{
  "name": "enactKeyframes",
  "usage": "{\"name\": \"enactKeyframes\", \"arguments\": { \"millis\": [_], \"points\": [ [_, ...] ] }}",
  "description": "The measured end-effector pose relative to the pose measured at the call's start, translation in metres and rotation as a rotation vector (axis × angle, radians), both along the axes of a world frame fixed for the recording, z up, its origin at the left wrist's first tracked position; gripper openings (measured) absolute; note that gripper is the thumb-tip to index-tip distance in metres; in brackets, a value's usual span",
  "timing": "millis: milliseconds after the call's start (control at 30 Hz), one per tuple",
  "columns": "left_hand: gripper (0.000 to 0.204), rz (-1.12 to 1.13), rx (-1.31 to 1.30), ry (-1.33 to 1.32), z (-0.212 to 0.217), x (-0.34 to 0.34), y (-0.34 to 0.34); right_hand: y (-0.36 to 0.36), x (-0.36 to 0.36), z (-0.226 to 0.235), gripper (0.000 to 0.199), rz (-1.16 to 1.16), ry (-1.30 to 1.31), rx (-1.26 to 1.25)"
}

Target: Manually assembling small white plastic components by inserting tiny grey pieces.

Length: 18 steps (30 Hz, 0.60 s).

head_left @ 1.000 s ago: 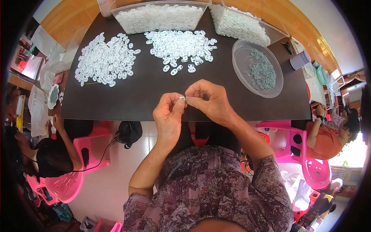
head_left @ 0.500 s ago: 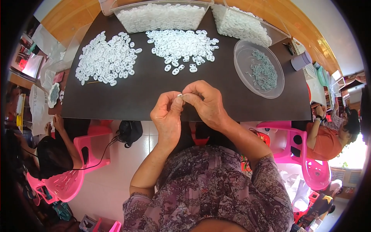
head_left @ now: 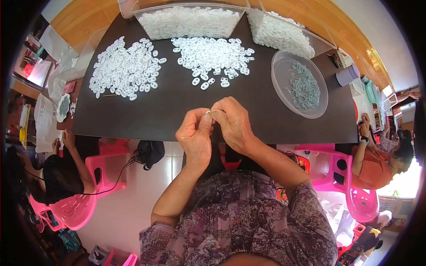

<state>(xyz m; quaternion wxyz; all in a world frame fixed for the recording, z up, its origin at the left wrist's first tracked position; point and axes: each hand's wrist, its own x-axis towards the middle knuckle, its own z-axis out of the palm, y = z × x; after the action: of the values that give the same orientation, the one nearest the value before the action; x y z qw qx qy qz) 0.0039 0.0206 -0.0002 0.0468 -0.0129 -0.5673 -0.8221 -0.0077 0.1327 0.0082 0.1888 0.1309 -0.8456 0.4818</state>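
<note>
Just in front of the dark table's near edge, my left hand (head_left: 196, 138) and my right hand (head_left: 233, 123) meet fingertip to fingertip. Pinched in the left thumb and forefinger is a small white plastic piece (head_left: 207, 112), mostly covered by fingers. My right thumb and forefinger press together against it; whether they hold something of their own is hidden. Beyond lie two heaps of white oval two-holed plastic pieces, a left heap (head_left: 126, 66) and a middle heap (head_left: 208, 55). To the right, a round clear tray (head_left: 284, 95) bears many tiny grey-green parts (head_left: 306, 91).
Two clear bins full of white pieces, a middle bin (head_left: 188, 23) and a right bin (head_left: 282, 33), line the table's far side. A thin yellowish stick (head_left: 109, 95) lies by the left heap. A purple-grey cup (head_left: 347, 75) stands far right. People sit on pink chairs (head_left: 106, 166) at both sides.
My right fingers have closed in further over the white piece, covering more of it. The whole view has shifted slightly; the heaps and tray look otherwise the same.
</note>
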Motion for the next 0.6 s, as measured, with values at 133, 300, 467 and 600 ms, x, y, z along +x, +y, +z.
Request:
{"name": "enactKeyframes", "arguments": {
  "millis": [133,300,467,600],
  "points": [
    [0.007,-0.007,0.004,-0.03,-0.002,-0.008,-0.004,0.004,-0.004,0.011,0.005,0.029,-0.034,0.074],
    [0.007,-0.008,0.104,-0.16,-0.001,-0.014,-0.01,0.031,-0.029,0.014,0.01,-0.095,0.116,0.212],
    [0.007,-0.024,0.126,-0.147,-0.003,-0.014,-0.013,0.054,-0.049,-0.001,0.017,-0.194,0.218,0.471],
    [0.008,-0.022,0.114,-0.132,-0.006,-0.013,-0.014,0.052,-0.057,-0.009,0.018,-0.145,0.295,0.643]
  ]
}}
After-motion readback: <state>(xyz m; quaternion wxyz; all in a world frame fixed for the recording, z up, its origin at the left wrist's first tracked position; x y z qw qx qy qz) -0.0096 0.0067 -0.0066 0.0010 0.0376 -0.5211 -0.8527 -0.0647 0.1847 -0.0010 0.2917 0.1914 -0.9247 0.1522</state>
